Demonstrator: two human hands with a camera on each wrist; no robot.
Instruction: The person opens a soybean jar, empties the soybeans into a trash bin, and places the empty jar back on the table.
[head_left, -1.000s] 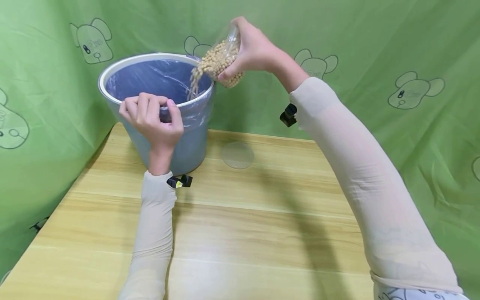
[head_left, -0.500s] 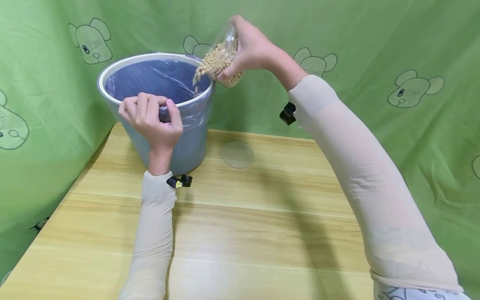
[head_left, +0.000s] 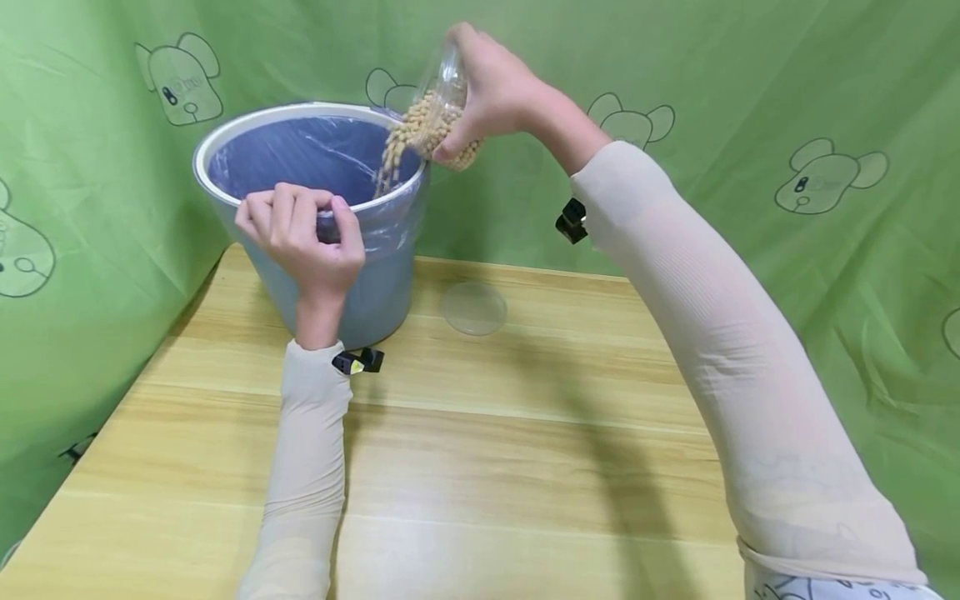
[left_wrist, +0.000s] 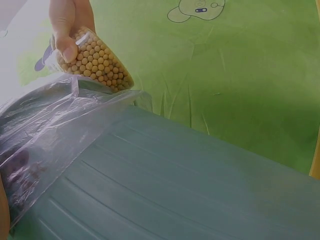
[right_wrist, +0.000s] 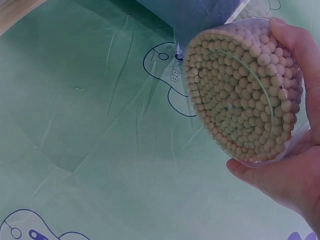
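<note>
A blue bin point(head_left: 375, 283) with a clear plastic liner point(left_wrist: 55, 125) stands at the table's back left. My left hand point(head_left: 300, 229) grips its near rim, fingers curled over the edge. Above the bin's right rim, my right hand point(head_left: 491, 87) holds a clear jar of soybeans point(head_left: 438, 121), tilted mouth-down. Beans point(head_left: 386, 167) stream from it into the bin. The right wrist view shows the jar's bean-filled bottom point(right_wrist: 245, 90) against my right hand point(right_wrist: 295, 170). The left wrist view shows the jar point(left_wrist: 97, 57) above the bin wall point(left_wrist: 175, 185).
A round clear lid point(head_left: 474, 308) lies on the wooden table point(head_left: 525, 467) right of the bin. Green cloth with cartoon prints point(head_left: 825, 125) encloses the back and both sides. The table's front and right parts are bare wood.
The right hand has lifted and tipped the jar steeper. Beans keep pouring into the bin and the jar holds fewer. The left hand stays on the rim.
</note>
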